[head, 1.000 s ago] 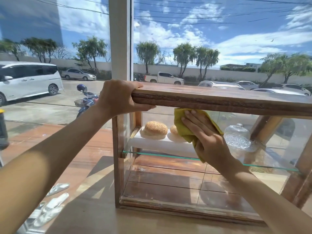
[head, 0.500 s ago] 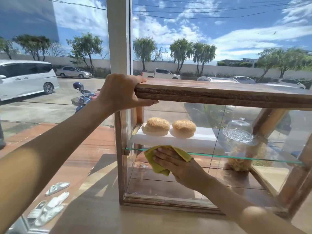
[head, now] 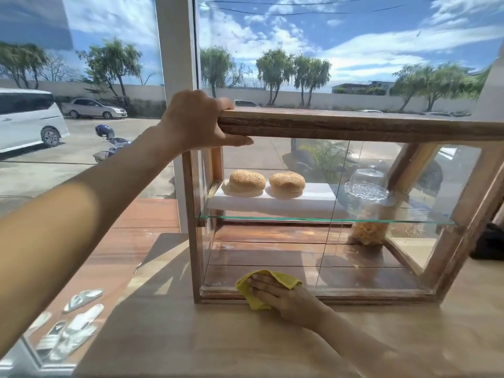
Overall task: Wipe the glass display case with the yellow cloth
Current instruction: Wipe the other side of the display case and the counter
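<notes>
Right hand (head: 283, 296), flat on the yellow cloth (head: 268, 285), had swept down the glass display case (head: 341, 257) front to its bottom rail; left hand (head: 196, 121) gripped the top corner.

Display case (head: 354, 126) sits on surface (head: 191, 336) by window. Inside, on glass shelf (head: 300, 219): 2 buns (head: 246, 181) at left on a board (head: 286, 203), domed dish (head: 365, 184) to right. Left hand (head: 196, 121) on case's top left corner; right hand (head: 283, 293) w/ cloth (head: 272, 279) at front glass bottom, left of center.
</notes>
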A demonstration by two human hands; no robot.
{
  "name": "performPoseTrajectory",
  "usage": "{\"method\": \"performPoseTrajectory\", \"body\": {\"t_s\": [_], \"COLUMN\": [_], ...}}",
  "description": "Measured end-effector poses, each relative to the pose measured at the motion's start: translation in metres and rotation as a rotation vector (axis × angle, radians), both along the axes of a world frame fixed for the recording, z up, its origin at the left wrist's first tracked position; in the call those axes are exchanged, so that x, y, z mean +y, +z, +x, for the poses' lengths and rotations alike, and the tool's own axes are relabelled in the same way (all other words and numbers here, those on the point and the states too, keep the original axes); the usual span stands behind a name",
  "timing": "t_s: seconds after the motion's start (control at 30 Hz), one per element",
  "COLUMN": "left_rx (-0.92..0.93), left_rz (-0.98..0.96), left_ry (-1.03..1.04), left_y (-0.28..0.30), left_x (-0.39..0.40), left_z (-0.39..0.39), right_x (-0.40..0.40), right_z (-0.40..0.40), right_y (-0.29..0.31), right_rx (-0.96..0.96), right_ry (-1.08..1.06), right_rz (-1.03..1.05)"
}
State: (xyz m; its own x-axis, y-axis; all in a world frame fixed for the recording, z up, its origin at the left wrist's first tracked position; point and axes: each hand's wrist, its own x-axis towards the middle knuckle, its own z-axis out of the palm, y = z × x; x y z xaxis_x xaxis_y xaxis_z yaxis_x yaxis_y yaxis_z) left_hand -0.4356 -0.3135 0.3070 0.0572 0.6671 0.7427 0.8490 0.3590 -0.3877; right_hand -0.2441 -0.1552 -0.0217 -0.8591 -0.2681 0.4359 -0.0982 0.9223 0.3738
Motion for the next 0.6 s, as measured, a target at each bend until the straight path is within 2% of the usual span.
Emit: {"method": "performPoseTrajectory", "body": {"t_s": [0.13,0.2,0.27,0.4,0.6], "left_rx": [-0.036,-0.067,-0.086,-0.099,-0.096], "left_rz": [-0.083,-0.077,-0.075,-0.073,-0.067], "left_ry": [0.031,0.017,-0.005,-0.035,-0.034], "left_y": [0.004,0.005,0.005,0.003,0.002], "left_x": [0.0,0.0,-0.002,-0.001,-0.001], "left_z": [0.003,0.004,0.006,0.004,0.003], "right_x": [-0.032,-0.032,-0.028,-0.039,-0.078], "right_z": [0.023,0.032,0.033,0.019,-0.019], "right_y": [0.0,0.0,-0.004,-0.034,-0.029], "right_rx": [0.271,0.452,0.565,0.571,0.601], "right_ry": [-0.019,-0.139,-0.352,-0.627,-0.872], "right_rz": [-0.274,-0.468,-0.607,-0.802,-1.304]}}
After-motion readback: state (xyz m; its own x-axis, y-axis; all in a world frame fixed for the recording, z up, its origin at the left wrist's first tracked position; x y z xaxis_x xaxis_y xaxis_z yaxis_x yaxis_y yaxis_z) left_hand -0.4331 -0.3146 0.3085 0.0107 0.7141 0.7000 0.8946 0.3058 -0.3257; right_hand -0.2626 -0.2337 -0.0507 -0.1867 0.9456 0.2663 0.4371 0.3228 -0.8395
